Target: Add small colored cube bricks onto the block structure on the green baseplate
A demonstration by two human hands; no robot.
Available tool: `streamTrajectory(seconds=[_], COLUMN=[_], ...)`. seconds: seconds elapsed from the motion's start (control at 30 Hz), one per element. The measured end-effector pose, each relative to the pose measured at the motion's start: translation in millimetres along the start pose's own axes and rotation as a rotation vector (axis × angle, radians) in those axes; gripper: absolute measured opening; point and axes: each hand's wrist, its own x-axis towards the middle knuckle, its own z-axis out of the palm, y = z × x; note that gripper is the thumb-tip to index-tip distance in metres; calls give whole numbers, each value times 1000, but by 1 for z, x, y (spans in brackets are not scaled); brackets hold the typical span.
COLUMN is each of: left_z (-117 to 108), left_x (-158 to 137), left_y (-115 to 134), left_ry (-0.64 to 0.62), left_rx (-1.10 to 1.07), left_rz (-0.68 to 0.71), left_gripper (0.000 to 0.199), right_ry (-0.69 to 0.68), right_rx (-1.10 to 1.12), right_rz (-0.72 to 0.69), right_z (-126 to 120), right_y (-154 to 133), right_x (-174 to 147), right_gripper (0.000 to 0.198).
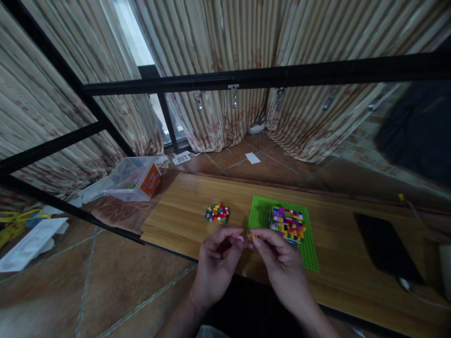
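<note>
My left hand (220, 253) pinches a small pink brick (241, 238) between thumb and fingertips. Facing it, my right hand (278, 258) grips a small yellow brick (254, 236). The two bricks are held a short way apart, above the table's near edge. Behind my right hand lies a green baseplate (260, 213), bearing a multicoloured block of stacked bricks (287, 223) whose near side is partly hidden by my fingers. Beyond my left hand, a pile of loose bricks (216, 213) in many colours rests on the wood.
The wooden table (183, 202) carries a black tablet (387, 246) with a cable at right. A clear plastic box (132, 178) with an orange label stands past its left end. A black metal bar (246, 80) crosses above, before striped curtains (218, 42). White packaging (33, 244) lies on the tiled floor.
</note>
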Motion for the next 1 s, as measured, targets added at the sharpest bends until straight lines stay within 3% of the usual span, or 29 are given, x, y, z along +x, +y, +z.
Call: streamTrajectory(seconds=[0.17, 0.4, 1.0], left_z=[19, 35, 46], left_x=[-10, -17, -24], left_y=[20, 35, 42], left_ry=[-65, -40, -26], left_rx=[-63, -32, -90], left_rz=[-19, 36, 38], left_gripper=[14, 27, 33], right_ry=[94, 82, 173], right_rx=[248, 575, 444], right_rz=[25, 124, 101], right_z=[-3, -3, -17], right_y=[-17, -34, -31], right_x=[-10, -23, -31], right_gripper=[18, 15, 21])
